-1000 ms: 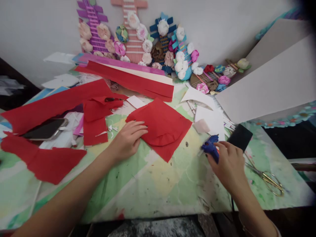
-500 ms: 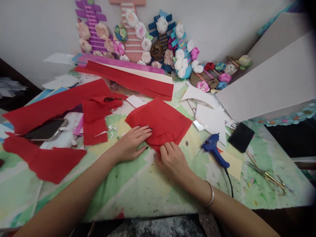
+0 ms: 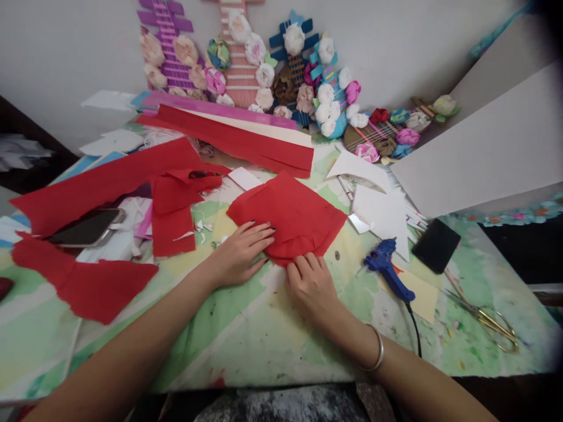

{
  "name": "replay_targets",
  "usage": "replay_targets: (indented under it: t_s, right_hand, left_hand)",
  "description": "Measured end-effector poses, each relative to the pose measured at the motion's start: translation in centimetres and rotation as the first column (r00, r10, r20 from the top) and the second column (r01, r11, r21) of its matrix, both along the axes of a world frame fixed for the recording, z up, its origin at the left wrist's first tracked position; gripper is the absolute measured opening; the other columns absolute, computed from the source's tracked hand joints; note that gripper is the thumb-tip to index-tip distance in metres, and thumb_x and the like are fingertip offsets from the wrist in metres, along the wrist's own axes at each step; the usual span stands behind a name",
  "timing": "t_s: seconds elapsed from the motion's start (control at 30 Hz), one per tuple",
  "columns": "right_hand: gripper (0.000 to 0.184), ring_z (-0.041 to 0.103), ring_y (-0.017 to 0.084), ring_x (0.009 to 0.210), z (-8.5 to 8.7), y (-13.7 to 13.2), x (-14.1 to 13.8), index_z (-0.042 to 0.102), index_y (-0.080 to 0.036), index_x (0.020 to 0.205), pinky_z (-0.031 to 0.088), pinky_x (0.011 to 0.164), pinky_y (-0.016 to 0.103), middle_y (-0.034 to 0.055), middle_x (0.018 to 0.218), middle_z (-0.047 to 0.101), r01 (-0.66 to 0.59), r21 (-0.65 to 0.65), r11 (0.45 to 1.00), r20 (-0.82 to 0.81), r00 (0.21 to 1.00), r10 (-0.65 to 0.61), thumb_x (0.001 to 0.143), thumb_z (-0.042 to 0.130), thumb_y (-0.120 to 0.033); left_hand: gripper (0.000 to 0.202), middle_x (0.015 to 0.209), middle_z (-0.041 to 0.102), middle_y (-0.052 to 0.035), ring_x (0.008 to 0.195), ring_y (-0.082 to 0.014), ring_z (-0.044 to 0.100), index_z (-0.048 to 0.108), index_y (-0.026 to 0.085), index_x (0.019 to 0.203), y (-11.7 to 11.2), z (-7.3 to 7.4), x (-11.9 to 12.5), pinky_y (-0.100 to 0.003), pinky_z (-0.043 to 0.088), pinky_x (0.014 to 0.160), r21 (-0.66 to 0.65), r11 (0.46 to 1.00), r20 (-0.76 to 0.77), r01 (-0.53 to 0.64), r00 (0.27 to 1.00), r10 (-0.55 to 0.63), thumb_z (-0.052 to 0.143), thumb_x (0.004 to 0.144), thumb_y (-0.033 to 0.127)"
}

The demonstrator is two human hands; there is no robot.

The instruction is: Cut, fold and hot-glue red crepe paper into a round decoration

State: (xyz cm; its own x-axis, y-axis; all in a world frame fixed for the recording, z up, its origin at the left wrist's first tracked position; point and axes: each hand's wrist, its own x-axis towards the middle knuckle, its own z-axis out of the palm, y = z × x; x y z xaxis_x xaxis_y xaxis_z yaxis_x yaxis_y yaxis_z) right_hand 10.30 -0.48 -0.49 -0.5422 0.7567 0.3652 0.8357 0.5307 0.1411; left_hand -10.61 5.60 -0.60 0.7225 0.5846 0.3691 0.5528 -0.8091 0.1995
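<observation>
A red crepe-paper piece (image 3: 290,208), roughly diamond-shaped, lies on the table in the middle of the view, its near corner wrinkled and folded. Flat across its lower left edge rests my left hand (image 3: 241,255), fingers stretched out. My right hand (image 3: 310,287) is closed at the near edge of the paper, fingers curled over it; the thumb is mostly hidden under the hand. To the right of that hand lies a blue glue gun (image 3: 389,269) with a black cord.
Red strips (image 3: 246,143) and red scraps (image 3: 101,287) lie left and behind, near a phone (image 3: 85,228). On the right are white card pieces (image 3: 380,214), a black flat object (image 3: 437,246) and scissors (image 3: 488,322). Flower-decorated paper guitars (image 3: 241,64) lean on the wall.
The whole view has shifted slightly, so things appear a little farther right. Both hands stay on the red paper, with the right fingers slightly more curled in at its near edge.
</observation>
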Motion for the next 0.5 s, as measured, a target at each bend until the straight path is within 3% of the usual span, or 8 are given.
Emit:
replay_targets:
  t_s: [0.27,0.5]
  right_hand:
    - [0.016,0.041,0.023,0.072,0.2,0.6,0.0,0.054,-0.017,0.072,0.030,0.065,0.035,0.0071,0.070,0.051,0.009,-0.013,1.000,-0.012,1.000,-0.009,0.084,0.048,-0.008]
    - [0.021,0.043,0.026,0.086,0.3,1.6,0.5,0.058,-0.012,0.079,0.039,0.076,0.038,0.0158,0.088,0.056,-0.025,-0.017,1.000,-0.056,0.998,0.024,0.088,0.040,-0.005]
  left_hand:
    - [0.036,0.130,0.057,-0.0164,0.127,-0.0288,0.047,0.057,0.011,0.120,0.2,-0.3,0.0,-0.052,0.035,0.107,0.027,1.000,0.008,-0.002,1.000,0.001,0.053,0.088,0.026]
    - [0.033,0.128,0.059,-0.0149,0.125,-0.0276,0.049,0.061,0.013,0.117,0.4,-0.8,0.2,-0.049,0.037,0.106,0.044,0.999,0.021,-0.022,1.000,0.021,0.053,0.091,0.032]
